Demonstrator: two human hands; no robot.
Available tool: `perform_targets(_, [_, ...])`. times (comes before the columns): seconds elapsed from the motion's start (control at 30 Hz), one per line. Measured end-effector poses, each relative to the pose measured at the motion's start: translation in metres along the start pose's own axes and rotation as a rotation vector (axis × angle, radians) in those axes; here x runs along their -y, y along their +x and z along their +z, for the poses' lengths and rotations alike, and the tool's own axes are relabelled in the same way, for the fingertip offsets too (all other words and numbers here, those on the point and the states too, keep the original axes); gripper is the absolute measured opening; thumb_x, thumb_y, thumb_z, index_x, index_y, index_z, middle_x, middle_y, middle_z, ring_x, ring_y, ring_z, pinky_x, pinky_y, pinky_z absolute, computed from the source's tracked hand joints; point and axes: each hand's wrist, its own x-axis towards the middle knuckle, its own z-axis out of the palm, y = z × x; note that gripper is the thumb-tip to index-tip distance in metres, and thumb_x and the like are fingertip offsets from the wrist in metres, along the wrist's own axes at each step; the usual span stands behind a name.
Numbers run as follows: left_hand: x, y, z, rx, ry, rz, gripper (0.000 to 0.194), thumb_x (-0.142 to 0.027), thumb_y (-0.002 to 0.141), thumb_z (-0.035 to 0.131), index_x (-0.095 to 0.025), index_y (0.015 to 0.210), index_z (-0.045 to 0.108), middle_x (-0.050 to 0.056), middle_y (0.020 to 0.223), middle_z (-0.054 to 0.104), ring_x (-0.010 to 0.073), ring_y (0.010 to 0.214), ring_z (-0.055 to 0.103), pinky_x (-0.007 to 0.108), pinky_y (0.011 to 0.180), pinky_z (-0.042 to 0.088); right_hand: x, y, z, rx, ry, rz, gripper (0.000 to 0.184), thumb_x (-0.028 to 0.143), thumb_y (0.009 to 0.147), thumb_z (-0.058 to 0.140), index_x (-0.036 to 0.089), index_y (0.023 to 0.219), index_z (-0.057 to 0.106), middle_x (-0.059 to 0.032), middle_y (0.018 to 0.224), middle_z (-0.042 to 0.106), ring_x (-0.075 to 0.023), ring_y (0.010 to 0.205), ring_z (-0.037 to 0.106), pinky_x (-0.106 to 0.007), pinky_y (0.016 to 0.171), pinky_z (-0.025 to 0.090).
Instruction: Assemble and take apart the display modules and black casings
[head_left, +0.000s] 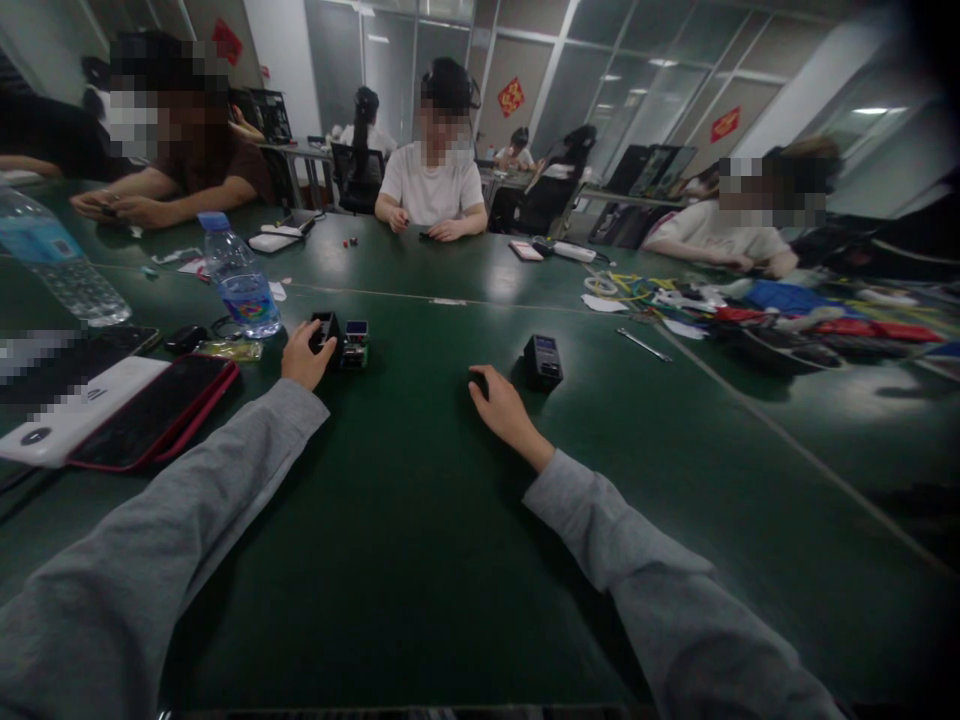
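Note:
My left hand (301, 358) has its thumb and fingers around a small black open-topped case (327, 326) on the green table (420, 520). Just right of that case sits a small electronic module (355, 345) with a dark screen and exposed circuit boards. My right hand (501, 405) rests low over the table, fingers loosely curved and apart, with no object visible in it. A black boxy device (543, 362) with a small screen on its top stands upright beyond this hand, a little to its right, not touched.
Left of me lie a phone in a red case (154, 412), a white power bank (82, 405) and water bottles (238, 280). Toward the right are a wrench (643, 345) and a heap of cables and tools (780, 310). Several people sit across the table.

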Motion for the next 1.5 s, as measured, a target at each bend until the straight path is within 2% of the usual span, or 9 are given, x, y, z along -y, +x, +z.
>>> perform_targets(0.13, [-0.013,-0.005,-0.008,-0.110,-0.008,0.016,0.048,-0.036,0.089,0.056,-0.009,0.128,0.059,0.017,0.138,0.054,0.0306,0.132,0.047,0.047,0.114,0.035,0.000,0.000,0.000,-0.007,0.007,-0.006,0.031,0.026,0.093,0.047,0.018,0.122,0.053,-0.0119,0.119,0.060,-0.0252,0.110,0.059,-0.044,0.096,0.049])
perform_targets(0.23, [-0.040,-0.020,-0.013,-0.198,-0.019,0.177,0.047,-0.040,0.095,0.047,-0.014,0.133,0.056,0.009,0.148,0.044,0.0267,0.136,0.043,0.043,0.116,0.036,0.002,-0.001,-0.002,-0.005,0.006,-0.008,0.031,0.026,0.094,0.047,0.017,0.122,0.053,-0.0122,0.119,0.060,-0.0251,0.110,0.059,-0.044,0.097,0.048])
perform_targets(0.4, [-0.075,-0.048,-0.008,-0.097,0.010,0.431,0.041,-0.035,0.097,0.046,-0.019,0.133,0.055,0.006,0.154,0.035,0.0274,0.139,0.038,0.049,0.115,0.037,0.001,0.000,-0.001,0.003,-0.001,-0.007,0.031,0.027,0.094,0.047,0.018,0.123,0.053,-0.0124,0.119,0.060,-0.0255,0.110,0.059,-0.044,0.096,0.048])
perform_targets(0.53, [-0.071,-0.052,-0.002,-0.039,0.055,0.485,0.039,-0.031,0.096,0.048,-0.021,0.132,0.057,0.006,0.152,0.039,0.0306,0.142,0.032,0.057,0.113,0.035,-0.002,0.000,0.002,-0.007,-0.002,-0.011,0.031,0.027,0.094,0.047,0.019,0.123,0.053,-0.0119,0.120,0.060,-0.0252,0.113,0.057,-0.045,0.098,0.047])
perform_targets(0.73, [-0.062,-0.047,0.001,0.019,0.053,0.488,0.042,-0.034,0.093,0.054,-0.022,0.133,0.056,0.007,0.153,0.038,0.0319,0.143,0.029,0.055,0.115,0.033,-0.001,0.000,0.001,-0.010,0.000,-0.016,0.031,0.027,0.094,0.047,0.019,0.123,0.053,-0.0116,0.118,0.060,-0.0252,0.111,0.058,-0.045,0.098,0.048])
perform_targets(0.97, [-0.054,-0.040,0.001,0.001,0.075,0.440,0.045,-0.036,0.093,0.055,-0.021,0.135,0.055,0.010,0.150,0.042,0.0309,0.138,0.039,0.050,0.113,0.036,0.000,-0.001,0.000,0.006,-0.010,-0.010,0.032,0.028,0.095,0.046,0.017,0.124,0.052,-0.0124,0.120,0.060,-0.0252,0.112,0.058,-0.045,0.098,0.047])
perform_targets(1.13, [-0.048,-0.038,0.004,0.112,0.131,0.421,0.045,-0.036,0.090,0.058,-0.020,0.133,0.057,0.013,0.147,0.045,0.0326,0.135,0.043,0.050,0.111,0.039,0.000,-0.001,-0.001,0.007,-0.013,-0.006,0.032,0.028,0.095,0.047,0.018,0.124,0.052,-0.0123,0.119,0.060,-0.0254,0.111,0.058,-0.045,0.097,0.048])
perform_targets(1.33, [-0.048,-0.037,0.004,0.258,0.220,0.338,0.061,-0.032,0.090,0.059,-0.025,0.147,0.038,0.012,0.157,0.028,0.0348,0.133,0.045,0.050,0.104,0.046,0.002,-0.002,-0.001,-0.003,-0.051,-0.039,0.030,0.026,0.095,0.047,0.016,0.123,0.053,-0.0121,0.119,0.060,-0.0246,0.111,0.058,-0.043,0.098,0.048])
perform_targets(1.5, [-0.052,-0.038,0.000,0.285,0.326,0.345,0.057,-0.031,0.094,0.051,-0.021,0.148,0.035,0.012,0.158,0.027,0.0320,0.134,0.045,0.045,0.104,0.047,0.014,-0.004,-0.004,-0.027,-0.188,-0.116,0.030,0.022,0.095,0.044,0.015,0.122,0.055,-0.0126,0.124,0.058,-0.0244,0.119,0.054,-0.040,0.102,0.046])
